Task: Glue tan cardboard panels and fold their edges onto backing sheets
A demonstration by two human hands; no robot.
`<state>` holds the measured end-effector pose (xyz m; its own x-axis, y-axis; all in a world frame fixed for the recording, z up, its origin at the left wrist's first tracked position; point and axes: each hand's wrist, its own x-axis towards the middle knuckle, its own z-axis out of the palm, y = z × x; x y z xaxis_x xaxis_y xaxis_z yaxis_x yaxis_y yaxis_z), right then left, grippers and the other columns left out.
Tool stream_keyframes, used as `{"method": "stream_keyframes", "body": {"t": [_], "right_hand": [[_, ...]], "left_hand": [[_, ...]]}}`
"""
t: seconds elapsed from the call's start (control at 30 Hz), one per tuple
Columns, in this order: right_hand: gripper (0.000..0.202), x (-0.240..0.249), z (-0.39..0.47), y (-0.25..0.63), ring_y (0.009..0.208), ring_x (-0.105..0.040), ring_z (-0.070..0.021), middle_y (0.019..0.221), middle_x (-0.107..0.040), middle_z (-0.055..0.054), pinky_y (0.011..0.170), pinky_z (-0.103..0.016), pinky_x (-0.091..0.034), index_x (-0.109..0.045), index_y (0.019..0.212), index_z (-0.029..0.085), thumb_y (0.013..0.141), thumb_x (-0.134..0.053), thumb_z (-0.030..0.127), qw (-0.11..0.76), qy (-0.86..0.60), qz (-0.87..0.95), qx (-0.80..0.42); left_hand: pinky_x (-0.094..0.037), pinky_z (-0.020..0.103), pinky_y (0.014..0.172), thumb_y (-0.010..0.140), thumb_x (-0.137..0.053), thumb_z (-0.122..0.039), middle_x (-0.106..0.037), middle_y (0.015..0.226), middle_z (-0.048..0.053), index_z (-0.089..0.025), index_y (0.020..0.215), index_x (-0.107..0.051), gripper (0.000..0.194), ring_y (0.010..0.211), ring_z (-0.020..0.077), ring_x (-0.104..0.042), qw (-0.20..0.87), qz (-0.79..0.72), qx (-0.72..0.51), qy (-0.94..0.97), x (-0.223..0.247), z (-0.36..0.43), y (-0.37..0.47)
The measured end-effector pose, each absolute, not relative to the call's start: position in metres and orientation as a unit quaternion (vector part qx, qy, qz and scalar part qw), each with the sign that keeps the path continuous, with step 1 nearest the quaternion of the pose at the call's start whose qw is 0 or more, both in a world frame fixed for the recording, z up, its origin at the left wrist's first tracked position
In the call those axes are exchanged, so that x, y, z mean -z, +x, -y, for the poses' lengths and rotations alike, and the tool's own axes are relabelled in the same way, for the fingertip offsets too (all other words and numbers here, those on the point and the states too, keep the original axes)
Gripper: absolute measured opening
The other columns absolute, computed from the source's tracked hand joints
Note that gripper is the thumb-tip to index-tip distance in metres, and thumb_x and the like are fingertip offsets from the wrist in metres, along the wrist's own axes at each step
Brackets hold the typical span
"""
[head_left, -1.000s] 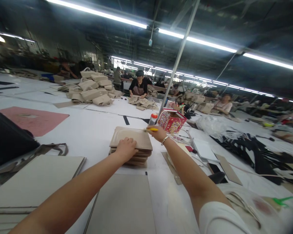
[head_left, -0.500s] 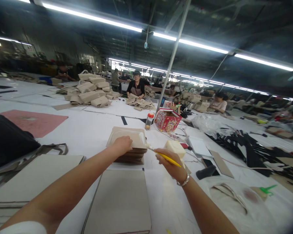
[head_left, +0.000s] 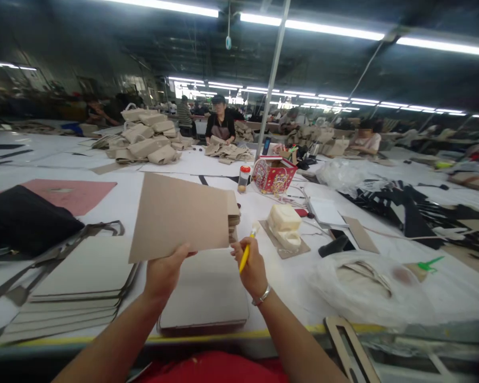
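Note:
My left hand [head_left: 164, 274] grips the lower edge of a flat beige board [head_left: 179, 215], which is raised and tilted above the table. Behind its right side, part of a stack of smaller brown pieces [head_left: 233, 218] shows. My right hand [head_left: 250, 266] is closed around a brush with a yellow handle [head_left: 245, 258], its pale bristles pointing up and away. The right fingertips are close to the board's lower right corner; whether they touch is unclear. Below the raised board lies a stack of large grey-beige boards [head_left: 205, 298] near the table's front edge.
More boards [head_left: 80, 271] are stacked at the left, beside a black bag [head_left: 27, 221]. A cream block-shaped container [head_left: 284, 226] stands right of the brush. Farther back are a red-lidded jar [head_left: 244, 179] and red box [head_left: 274, 174]. A plastic bag [head_left: 367, 290] lies right. A person [head_left: 220, 127] sits opposite.
My left hand has moved from the small stack toward me and now holds up a beige board. My right hand, still with the brush, has drawn slightly nearer and left. The view has tilted downward.

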<state>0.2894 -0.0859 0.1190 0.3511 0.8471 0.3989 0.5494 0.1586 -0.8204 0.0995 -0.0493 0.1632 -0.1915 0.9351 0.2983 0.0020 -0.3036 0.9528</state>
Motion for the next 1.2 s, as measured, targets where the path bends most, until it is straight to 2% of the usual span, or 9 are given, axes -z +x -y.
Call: {"method": "stream_keyframes", "body": {"t": [0.07,0.17,0.27,0.37,0.5,0.67,0.83,1.03,1.2], "right_hand": [[0.019,-0.113,0.091,0.284,0.064,-0.06,-0.0138,0.076,-0.059,-0.001,0.058,-0.024,-0.045,-0.042,0.093,0.021,0.087,-0.046,0.038,0.544,-0.633,0.537,-0.124],[0.02,-0.107,0.1,0.287,0.064,-0.057,-0.0126,0.075,-0.056,0.001,0.06,-0.024,-0.044,-0.041,0.093,0.021,0.084,-0.051,0.036,0.572,-0.625,0.522,-0.1],[0.023,-0.101,0.107,0.292,0.063,-0.052,-0.0112,0.071,-0.052,0.004,0.062,-0.024,-0.043,-0.04,0.092,0.022,0.081,-0.055,0.035,0.595,-0.601,0.513,-0.142],[0.024,-0.093,0.116,0.296,0.061,-0.049,-0.0103,0.069,-0.049,0.005,0.059,-0.023,-0.042,-0.04,0.093,0.022,0.079,-0.057,0.034,0.604,-0.583,0.499,-0.215],[0.024,-0.071,0.133,0.299,0.061,-0.049,-0.0109,0.069,-0.049,0.004,0.059,-0.023,-0.043,-0.041,0.092,0.022,0.08,-0.057,0.036,0.562,-0.618,0.496,-0.238],[0.024,-0.039,0.139,0.305,0.064,-0.055,-0.0141,0.073,-0.055,0.001,0.061,-0.026,-0.044,-0.043,0.093,0.021,0.082,-0.053,0.04,0.454,-0.686,0.541,-0.177],[0.025,-0.032,0.126,0.305,0.061,-0.059,-0.0162,0.073,-0.06,-0.001,0.056,-0.025,-0.042,-0.044,0.093,0.021,0.084,-0.048,0.044,0.364,-0.716,0.583,-0.124],[0.028,-0.035,0.114,0.303,0.058,-0.061,-0.0185,0.071,-0.063,-0.003,0.052,-0.026,-0.042,-0.044,0.091,0.021,0.085,-0.042,0.048,0.309,-0.733,0.599,-0.09],[0.03,-0.031,0.111,0.306,0.061,-0.062,-0.0192,0.071,-0.063,-0.003,0.054,-0.026,-0.044,-0.044,0.093,0.021,0.083,-0.045,0.049,0.306,-0.736,0.595,-0.107]], "left_hand": [[-0.056,0.034,0.065,0.065,-0.069,-0.032,-0.065,0.081,0.002,-0.018,0.084,-0.062,0.024,0.078,0.0193,-0.062,0.455,-0.432,-0.617,0.476,-0.146,0.062,0.106],[-0.055,0.028,0.059,0.058,-0.075,-0.026,-0.065,0.084,0.0,-0.02,0.091,-0.061,0.036,0.076,0.0158,-0.061,0.594,-0.377,-0.602,0.377,-0.127,0.074,0.111],[-0.053,0.025,0.06,0.054,-0.078,-0.02,-0.065,0.079,-0.002,-0.019,0.089,-0.062,0.038,0.076,0.0144,-0.061,0.676,-0.353,-0.56,0.324,-0.114,0.08,0.103],[-0.053,0.028,0.066,0.06,-0.075,-0.028,-0.066,0.08,0.0,-0.019,0.087,-0.062,0.031,0.082,0.0162,-0.061,0.716,-0.336,-0.544,0.279,-0.101,0.076,0.082],[-0.049,0.025,0.062,0.067,-0.067,-0.045,-0.065,0.077,0.002,-0.015,0.084,-0.061,0.035,0.071,0.0142,-0.06,0.677,-0.408,-0.538,0.292,-0.077,0.068,0.043],[-0.036,0.021,0.047,0.068,-0.062,-0.048,-0.053,0.054,-0.003,-0.015,0.067,-0.06,0.033,0.05,0.0103,-0.047,0.535,-0.578,-0.357,0.502,-0.051,0.062,0.015],[-0.03,0.023,0.053,0.076,-0.05,-0.048,-0.046,0.051,-0.004,-0.017,0.051,-0.05,0.04,0.055,0.0109,-0.043,0.372,-0.592,-0.272,0.662,-0.043,0.042,0.007],[-0.031,0.024,0.055,0.077,-0.048,-0.049,-0.054,0.055,-0.003,-0.017,0.056,-0.055,0.038,0.057,0.0126,-0.048,0.366,-0.596,-0.243,0.672,-0.038,0.017,0.006],[-0.03,0.024,0.053,0.074,-0.051,-0.049,-0.052,0.053,-0.003,-0.017,0.055,-0.054,0.038,0.056,0.0123,-0.046,0.385,-0.604,-0.229,0.659,-0.031,0.009,0.009]]}}
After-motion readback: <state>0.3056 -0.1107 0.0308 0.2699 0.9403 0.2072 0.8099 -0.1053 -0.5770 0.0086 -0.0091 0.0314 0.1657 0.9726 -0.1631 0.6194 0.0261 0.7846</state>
